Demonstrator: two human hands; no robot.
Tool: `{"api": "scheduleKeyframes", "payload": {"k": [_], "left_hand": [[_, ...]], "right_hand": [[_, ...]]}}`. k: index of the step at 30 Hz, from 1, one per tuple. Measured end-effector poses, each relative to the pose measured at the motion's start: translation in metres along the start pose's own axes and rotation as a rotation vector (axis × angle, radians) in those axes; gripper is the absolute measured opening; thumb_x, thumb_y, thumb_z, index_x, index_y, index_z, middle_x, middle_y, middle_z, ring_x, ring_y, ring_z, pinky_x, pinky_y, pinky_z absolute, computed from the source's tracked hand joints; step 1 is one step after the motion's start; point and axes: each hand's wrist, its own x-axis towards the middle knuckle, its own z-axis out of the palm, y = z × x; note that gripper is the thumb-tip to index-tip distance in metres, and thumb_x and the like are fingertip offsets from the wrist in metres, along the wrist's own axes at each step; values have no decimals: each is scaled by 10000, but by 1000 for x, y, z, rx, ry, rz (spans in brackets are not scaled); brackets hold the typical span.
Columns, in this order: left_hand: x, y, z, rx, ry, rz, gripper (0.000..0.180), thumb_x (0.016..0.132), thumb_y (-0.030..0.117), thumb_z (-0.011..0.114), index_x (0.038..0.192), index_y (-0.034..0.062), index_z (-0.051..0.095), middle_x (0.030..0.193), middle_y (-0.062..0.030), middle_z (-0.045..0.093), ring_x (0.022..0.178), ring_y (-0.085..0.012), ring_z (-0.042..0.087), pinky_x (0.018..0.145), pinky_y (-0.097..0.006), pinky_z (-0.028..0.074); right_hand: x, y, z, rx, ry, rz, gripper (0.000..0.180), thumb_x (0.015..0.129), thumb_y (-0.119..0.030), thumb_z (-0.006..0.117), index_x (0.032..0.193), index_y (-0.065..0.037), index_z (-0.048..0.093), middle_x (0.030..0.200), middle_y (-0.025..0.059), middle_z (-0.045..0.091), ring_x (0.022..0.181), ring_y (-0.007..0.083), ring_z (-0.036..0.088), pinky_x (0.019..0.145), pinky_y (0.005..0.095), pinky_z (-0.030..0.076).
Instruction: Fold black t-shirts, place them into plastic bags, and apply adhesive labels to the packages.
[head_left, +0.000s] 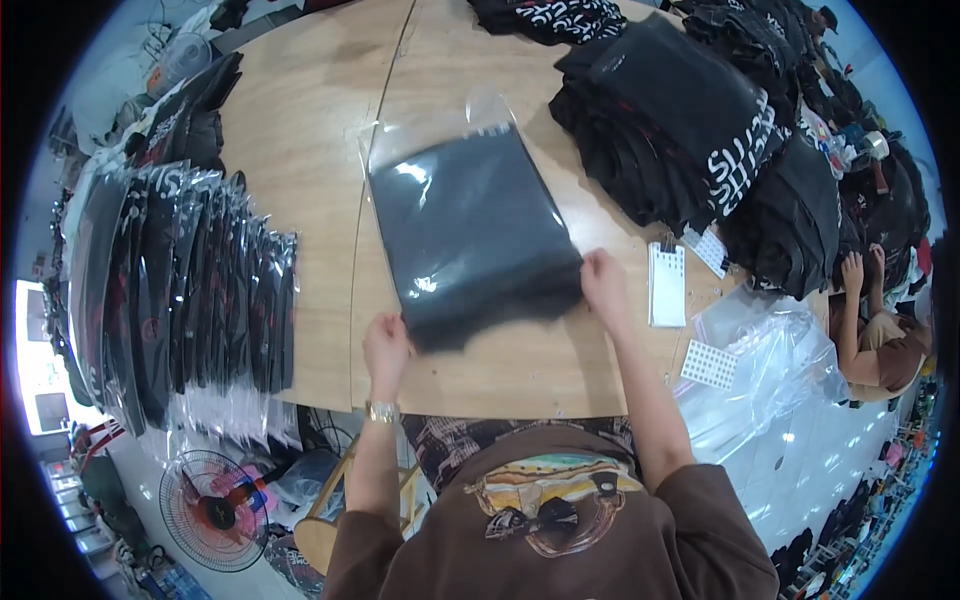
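Observation:
A folded black garment (480,220) lies on the wooden table, mostly inside a clear plastic bag (440,128) whose far end stretches beyond the cloth. The garment's near edge is blurred. My left hand (388,345), a watch on its wrist, is closed at the near left corner. At the near right side my right hand (602,285) pinches the edge. Whether each hand grips plastic, cloth or both is hard to make out.
Bagged black garments (180,290) stand packed in a row at the left. Heaped black garments (670,120) fill the far right, near sticker sheets (667,285) and loose clear bags (770,350). A fan (215,510) is at lower left; another person (880,340) sits at right.

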Motion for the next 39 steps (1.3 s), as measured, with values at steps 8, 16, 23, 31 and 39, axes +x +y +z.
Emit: {"api": "scheduleKeyframes", "payload": {"k": [8,16,23,31,39], "left_hand": [[-13,-41,11,7,7,5,195,835,198,539,805,16,604,679,-112,634,619,-218,616,581,-310,460],[-21,-48,15,-141,16,-120,139,845,157,543,839,27,591,656,-44,600,544,-123,539,477,-257,401],[-47,-28,-7,-220,-237,-212,150,871,173,545,862,27,578,627,5,556,429,-46,450,372,-202,338],[-44,-26,-2,-133,-287,-142,248,841,237,561,793,8,641,607,-31,602,551,-93,564,520,-241,430],[-50,-41,3,-333,-225,-261,287,841,256,557,688,19,611,510,19,478,475,-62,416,449,-259,315]], "right_hand": [[-2,42,26,-32,-63,52,187,835,-163,497,815,7,571,659,176,601,618,286,626,577,385,482],[-13,1,-5,45,-201,325,200,821,-170,508,844,11,589,692,166,626,611,285,630,566,377,489],[-29,-26,-36,-521,-47,1,159,782,-114,573,918,-32,581,733,142,616,698,261,627,618,373,493],[-86,-76,54,56,-432,-702,105,785,-139,591,862,-73,565,823,90,555,760,279,577,619,391,466],[-111,-90,112,44,-528,-759,127,776,-170,603,861,-91,551,816,81,541,736,283,569,576,383,461]]}}
